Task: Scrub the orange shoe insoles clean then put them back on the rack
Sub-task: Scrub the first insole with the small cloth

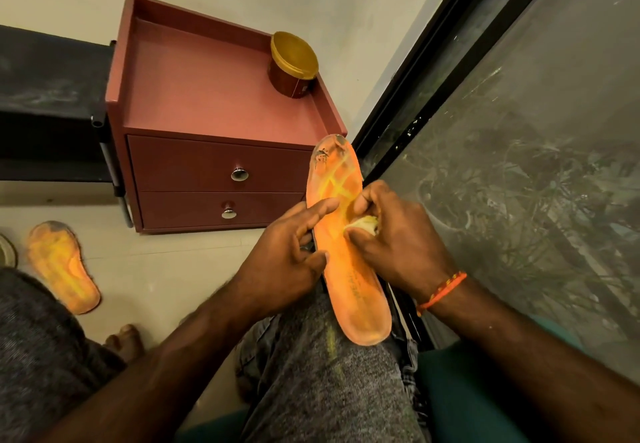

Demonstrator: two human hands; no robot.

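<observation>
An orange insole [349,283] lies lengthwise on my right thigh, toe end pointing away, with dark grime near the toe. My left hand [287,259] grips its left edge at the middle. My right hand [398,245] presses a small yellowish scrubbing pad [363,225] against the insole's right side. A second orange insole [64,267], dirty at its toe, lies flat on the pale floor at the left. The dark shoe rack [52,103] stands at the far left beside the cabinet.
A reddish two-drawer cabinet [214,151] stands ahead, with a gold-lidded jar [293,63] on its top at the right. A dark-framed glass door [519,131] fills the right side. My bare toes [126,340] rest on the floor below the second insole.
</observation>
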